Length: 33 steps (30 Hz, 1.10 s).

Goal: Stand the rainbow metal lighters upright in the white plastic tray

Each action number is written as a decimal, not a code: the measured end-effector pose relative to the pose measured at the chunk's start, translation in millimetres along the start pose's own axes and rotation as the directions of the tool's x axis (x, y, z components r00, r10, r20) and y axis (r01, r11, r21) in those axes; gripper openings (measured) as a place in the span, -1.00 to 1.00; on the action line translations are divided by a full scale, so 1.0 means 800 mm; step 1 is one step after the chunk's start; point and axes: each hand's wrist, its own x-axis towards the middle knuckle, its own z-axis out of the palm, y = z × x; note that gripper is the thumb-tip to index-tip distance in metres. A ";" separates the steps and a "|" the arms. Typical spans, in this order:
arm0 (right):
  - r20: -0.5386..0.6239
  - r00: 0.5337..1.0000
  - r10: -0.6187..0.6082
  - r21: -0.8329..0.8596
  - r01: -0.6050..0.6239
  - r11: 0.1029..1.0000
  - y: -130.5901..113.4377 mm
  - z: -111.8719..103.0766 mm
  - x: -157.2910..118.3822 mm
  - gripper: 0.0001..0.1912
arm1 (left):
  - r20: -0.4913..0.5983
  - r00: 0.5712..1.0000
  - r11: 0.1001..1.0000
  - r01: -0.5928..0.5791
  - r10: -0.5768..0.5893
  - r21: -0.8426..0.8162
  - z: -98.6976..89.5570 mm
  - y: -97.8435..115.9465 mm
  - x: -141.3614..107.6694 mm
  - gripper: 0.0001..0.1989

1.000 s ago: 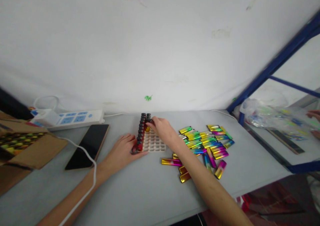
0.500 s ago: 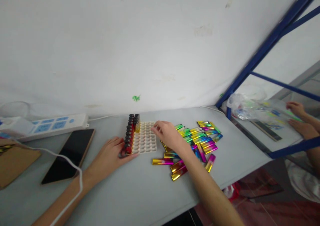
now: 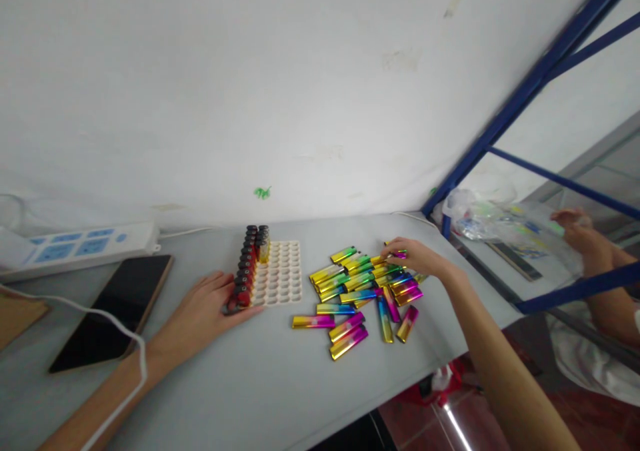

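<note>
A white tray (image 3: 284, 274) with rows of round holes lies on the table. Along its left side stand several upright lighters (image 3: 245, 264) with black ends and red bodies, beside a shorter, partly filled row with yellowish bodies. My left hand (image 3: 213, 301) is closed around the tray's near left corner, thumb along the front edge and fingers against the left row. To the right lies a loose pile of shiny lighters (image 3: 357, 281) in gold, green, blue and magenta. My right hand (image 3: 413, 254) is at the pile's far right side, its fingers closed on one lighter (image 3: 399, 254), partly hidden.
On the left are a black phone (image 3: 113, 314), a white power strip (image 3: 85, 248), brown cardboard (image 3: 20, 318) and a white cable (image 3: 115, 320) crossing above my left forearm. A blue metal frame (image 3: 505, 114) rises on the right. Beyond it, another person's hands (image 3: 575, 228) are near plastic bags (image 3: 480, 218).
My right hand has moved right, from above the tray's holes to the far side of the pile. My left hand stays at the tray. The whole view has shifted slightly.
</note>
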 end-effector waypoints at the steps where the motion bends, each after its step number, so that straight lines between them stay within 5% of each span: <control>1: 0.012 1.000 0.011 -0.002 -0.011 1.000 0.001 -0.001 0.006 -0.81 | 0.003 1.000 1.000 0.012 -0.012 0.009 0.000 0.000 0.000 -0.45; 9: -0.032 0.999 0.010 -0.113 -0.013 0.994 0.014 0.005 0.039 -0.92 | 0.031 0.999 0.998 0.015 -0.017 0.057 -0.005 0.008 0.000 -0.36; 14: -0.299 0.952 0.065 0.200 -0.004 0.980 -0.003 0.016 0.026 -0.61 | 0.025 1.000 0.999 0.006 -0.007 0.049 -0.004 0.008 -0.003 -0.39; 17: -0.371 0.923 0.100 0.434 0.077 0.898 -0.043 0.031 0.027 -0.45 | 0.027 1.000 0.998 0.008 -0.009 0.064 -0.001 0.005 -0.004 -0.40; 22: -0.459 0.879 0.127 0.580 0.188 0.793 -0.139 0.059 0.066 -0.46 | 0.034 0.999 0.996 0.006 -0.009 0.084 -0.002 0.007 -0.004 -0.39; 27: -0.305 0.939 0.160 0.853 0.194 0.485 -0.216 0.084 0.107 -0.41 | 0.021 1.000 0.996 0.018 -0.020 0.082 -0.006 0.011 -0.005 -0.42; 33: -0.209 0.978 -0.005 0.913 0.197 0.358 -0.262 0.126 0.110 -0.43 | 0.065 0.998 0.997 0.016 -0.021 0.073 -0.003 0.010 -0.006 -0.42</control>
